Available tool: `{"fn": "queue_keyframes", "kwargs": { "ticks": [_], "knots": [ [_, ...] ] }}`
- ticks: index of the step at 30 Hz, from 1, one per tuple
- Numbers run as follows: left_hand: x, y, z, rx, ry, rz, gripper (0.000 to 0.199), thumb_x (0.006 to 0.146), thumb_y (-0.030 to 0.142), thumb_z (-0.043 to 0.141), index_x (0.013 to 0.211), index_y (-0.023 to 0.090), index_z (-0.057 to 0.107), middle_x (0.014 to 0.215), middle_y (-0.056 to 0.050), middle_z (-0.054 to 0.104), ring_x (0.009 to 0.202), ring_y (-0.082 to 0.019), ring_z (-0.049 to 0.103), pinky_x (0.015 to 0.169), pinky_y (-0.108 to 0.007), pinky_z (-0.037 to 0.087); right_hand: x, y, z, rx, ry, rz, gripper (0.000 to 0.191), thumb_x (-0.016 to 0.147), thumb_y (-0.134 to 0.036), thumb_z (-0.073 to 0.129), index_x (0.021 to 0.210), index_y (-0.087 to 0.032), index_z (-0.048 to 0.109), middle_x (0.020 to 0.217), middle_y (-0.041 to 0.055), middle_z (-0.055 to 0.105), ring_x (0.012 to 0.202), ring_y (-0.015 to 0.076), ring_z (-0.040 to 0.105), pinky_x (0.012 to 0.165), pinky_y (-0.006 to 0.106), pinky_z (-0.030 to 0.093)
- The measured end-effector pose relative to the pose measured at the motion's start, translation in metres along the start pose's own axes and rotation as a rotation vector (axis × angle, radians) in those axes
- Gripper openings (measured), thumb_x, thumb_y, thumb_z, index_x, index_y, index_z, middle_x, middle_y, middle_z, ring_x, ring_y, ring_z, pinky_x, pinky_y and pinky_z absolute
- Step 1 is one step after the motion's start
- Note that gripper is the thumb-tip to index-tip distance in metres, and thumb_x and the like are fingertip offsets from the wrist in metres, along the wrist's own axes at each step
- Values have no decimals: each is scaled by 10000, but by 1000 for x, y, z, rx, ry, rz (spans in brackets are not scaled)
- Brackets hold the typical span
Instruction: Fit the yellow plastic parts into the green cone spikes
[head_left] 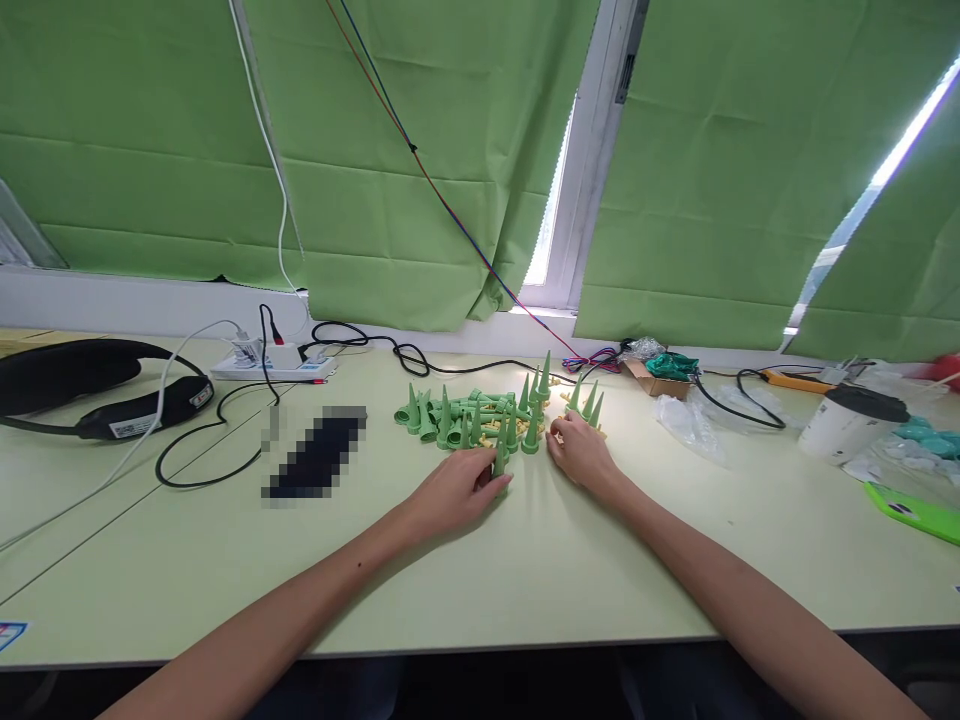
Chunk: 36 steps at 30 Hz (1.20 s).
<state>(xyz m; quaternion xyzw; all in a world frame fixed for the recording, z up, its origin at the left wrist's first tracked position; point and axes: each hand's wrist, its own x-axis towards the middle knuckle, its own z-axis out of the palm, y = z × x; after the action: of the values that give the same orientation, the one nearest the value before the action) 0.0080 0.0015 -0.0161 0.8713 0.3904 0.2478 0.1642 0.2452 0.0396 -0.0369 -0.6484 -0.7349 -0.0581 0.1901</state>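
Green pointed cones point(445, 415) stand and lie in a group at the middle of the table, with small yellowish pieces point(491, 428) among them. At the front of this group, my left hand point(465, 487) has its thumb and fingers around an upright green cone. My right hand point(579, 450) rests at the right side of the group, fingers curled down near some yellowish pieces. Whatever its fingertips hold, if anything, is hidden. Just behind it, a few green cones point(592, 405) stand tilted.
A headset point(142, 405), a power strip point(289, 368) and a dark pixelated object point(319, 457) are on the left. Cables run along the back. To the right are a cardboard box point(660, 383), plastic bags point(688, 425), a lidded cup point(851, 425) and a green phone point(915, 513).
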Motion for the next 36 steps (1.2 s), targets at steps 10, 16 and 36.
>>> {"fn": "queue_keyframes", "kwargs": {
  "ticks": [10, 16, 36],
  "knots": [
    [1, -4, 3, -21, 13, -30, 357, 944, 434, 463, 686, 194, 412, 613, 26, 455, 568, -133, 400, 537, -276, 286, 2, 0, -1, 66, 65, 29, 251, 980, -240, 465, 870, -149, 672, 963, 88, 573, 720, 160, 583, 592, 270, 359],
    [2, -5, 3, -34, 35, -57, 392, 956, 464, 441, 675, 193, 396, 610, 25, 452, 568, -133, 400, 548, -273, 293, 4, 6, -5, 227, 252, -3, 215, 951, -229, 483, 841, -140, 646, 898, 85, 552, 644, 158, 533, 619, 297, 419],
    [8, -5, 1, -366, 369, -188, 388, 907, 490, 512, 678, 184, 444, 588, 41, 396, 529, -104, 347, 496, -248, 260, -34, -50, -17, 751, 440, -569, 107, 975, -181, 472, 896, -201, 541, 765, 19, 484, 607, 130, 442, 534, 273, 388]
  ]
}}
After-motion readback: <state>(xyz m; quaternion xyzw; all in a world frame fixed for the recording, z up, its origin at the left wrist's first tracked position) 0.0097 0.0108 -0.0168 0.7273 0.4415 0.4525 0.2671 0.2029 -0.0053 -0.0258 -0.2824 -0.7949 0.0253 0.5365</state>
